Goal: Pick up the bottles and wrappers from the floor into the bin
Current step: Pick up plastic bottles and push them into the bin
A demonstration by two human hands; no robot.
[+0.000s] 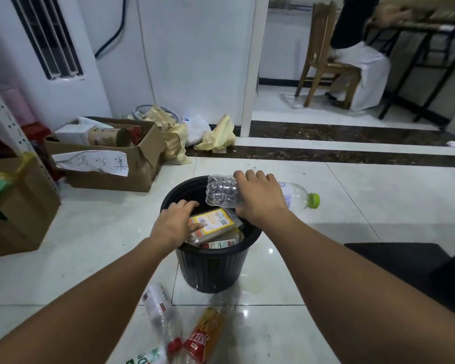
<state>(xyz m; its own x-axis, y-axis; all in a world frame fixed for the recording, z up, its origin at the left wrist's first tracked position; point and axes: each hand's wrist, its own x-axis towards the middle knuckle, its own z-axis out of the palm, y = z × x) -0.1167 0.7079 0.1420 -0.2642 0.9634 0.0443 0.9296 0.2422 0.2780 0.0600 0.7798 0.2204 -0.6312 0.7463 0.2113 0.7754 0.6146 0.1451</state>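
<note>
A black ribbed bin (210, 269) stands on the white tiled floor, holding several wrappers and packets. My right hand (258, 198) grips a clear plastic bottle with a green cap (297, 197) sideways over the bin's far rim. My left hand (176, 222) reaches into the bin, its thumb and fingers closed round the left end of a yellow-labelled packet (216, 220) on top of the pile. Near the bottom edge, a clear bottle with a red cap (160, 313) and a bottle with a red and yellow label (205, 334) lie on the floor.
An open cardboard box with a handwritten paper label (103, 164) stands left of the bin, crumpled yellow paper (218, 135) behind it. Another box (19, 206) sits far left. A person sits on a wooden chair (323, 61) at the back right. A dark object (410, 269) lies at right.
</note>
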